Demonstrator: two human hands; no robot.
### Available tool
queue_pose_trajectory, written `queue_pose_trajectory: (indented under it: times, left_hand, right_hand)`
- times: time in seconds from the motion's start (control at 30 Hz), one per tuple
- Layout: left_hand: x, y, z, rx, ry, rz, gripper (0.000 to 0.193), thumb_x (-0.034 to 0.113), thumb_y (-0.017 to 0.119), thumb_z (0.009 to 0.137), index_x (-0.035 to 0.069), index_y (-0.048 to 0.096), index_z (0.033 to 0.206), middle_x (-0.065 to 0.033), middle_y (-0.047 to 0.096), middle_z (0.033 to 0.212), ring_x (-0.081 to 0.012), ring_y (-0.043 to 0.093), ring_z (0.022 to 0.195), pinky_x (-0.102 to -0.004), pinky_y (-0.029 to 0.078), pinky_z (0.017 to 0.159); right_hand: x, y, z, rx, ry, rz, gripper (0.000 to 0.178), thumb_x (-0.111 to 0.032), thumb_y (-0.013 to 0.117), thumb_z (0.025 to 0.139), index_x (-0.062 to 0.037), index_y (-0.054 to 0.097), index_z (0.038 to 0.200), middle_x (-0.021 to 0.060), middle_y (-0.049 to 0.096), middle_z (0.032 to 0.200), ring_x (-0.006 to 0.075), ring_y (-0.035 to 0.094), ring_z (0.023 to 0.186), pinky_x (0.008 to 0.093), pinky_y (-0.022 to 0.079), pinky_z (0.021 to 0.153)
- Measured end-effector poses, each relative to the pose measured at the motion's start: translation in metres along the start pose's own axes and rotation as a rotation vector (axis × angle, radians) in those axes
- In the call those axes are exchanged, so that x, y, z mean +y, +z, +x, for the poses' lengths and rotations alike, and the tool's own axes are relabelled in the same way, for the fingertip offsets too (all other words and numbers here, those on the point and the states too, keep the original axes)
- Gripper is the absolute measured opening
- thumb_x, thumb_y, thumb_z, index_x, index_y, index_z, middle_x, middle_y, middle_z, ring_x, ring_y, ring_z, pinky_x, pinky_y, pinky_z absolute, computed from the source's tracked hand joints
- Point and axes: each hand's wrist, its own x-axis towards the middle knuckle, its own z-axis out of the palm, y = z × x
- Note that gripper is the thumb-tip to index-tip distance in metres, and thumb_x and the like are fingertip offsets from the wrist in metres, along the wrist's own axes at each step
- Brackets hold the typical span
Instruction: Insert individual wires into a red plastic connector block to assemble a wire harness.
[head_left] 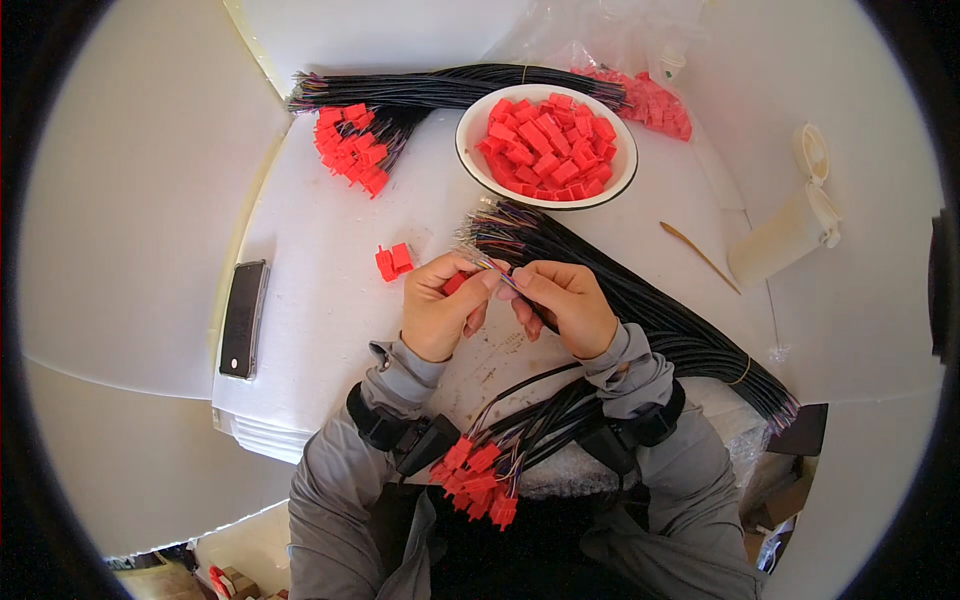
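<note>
Close together, both hands meet over the white tabletop, fingertips nearly touching. Between them run the thin coloured wires of one black-sheathed cable, their ends fanning out just beyond the left fingertips. The left hand pinches these wires between thumb and forefinger and also keeps a red connector housing tucked in its curled fingers. The right hand is clamped on the same wires with thumb and forefinger, nearer the black sheath; whether its other fingers grip anything I cannot tell.

Just beyond the left hand, two loose red housings lie side by side. A thick bundle of black cables starts just past the fingertips, its wire ends bared, and slants away behind and to the right of the right hand. Nearer the body, below both hands, lie cables ending in red housings.

Farther out, straight ahead of the hands, stands a white dark-rimmed bowl heaped with red housings. Well left of the left hand lies a smartphone; well right of the right hand, a slim pointed stick.
</note>
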Motion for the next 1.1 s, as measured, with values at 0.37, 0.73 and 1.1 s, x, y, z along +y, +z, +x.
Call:
queue_pose_trajectory:
  times: [0.37,0.73,1.1]
  left_hand:
    - [-0.0011,0.002,0.0005,0.038,0.026,0.061,0.016,0.008,0.052,0.081,-0.005,0.056,0.09,-0.0039,0.05,0.051,-0.0063,0.035,0.033,-0.0198,0.024,0.03]
    - [0.0002,0.0015,-0.0001,0.04,0.019,0.058,0.018,0.007,0.051,0.081,-0.006,0.057,0.093,-0.0019,0.05,0.056,-0.0055,0.035,0.034,-0.019,0.025,0.031]
    - [0.0012,0.0011,-0.0003,0.126,-0.049,0.049,0.01,0.007,0.054,0.08,-0.002,0.058,0.079,-0.0014,0.049,0.056,-0.0037,0.036,0.036,-0.0182,0.025,0.032]
  right_hand:
    - [0.002,-0.0003,-0.0002,0.01,-0.054,-0.022,0.027,-0.024,0.047,0.087,-0.0005,0.06,0.083,0.0009,0.05,0.06,0.0064,0.047,0.048,0.0184,0.039,0.045]
    - [0.0002,0.0009,-0.0004,0.059,-0.09,0.001,0.017,-0.014,0.056,0.08,0.001,0.055,0.089,0.0045,0.056,0.067,0.0075,0.05,0.052,0.0194,0.041,0.045]
    - [-0.0012,0.0011,-0.0013,0.095,-0.093,0.127,0.017,-0.014,0.049,0.084,0.0017,0.054,0.091,0.0081,0.056,0.066,0.0109,0.051,0.052,0.022,0.042,0.046]
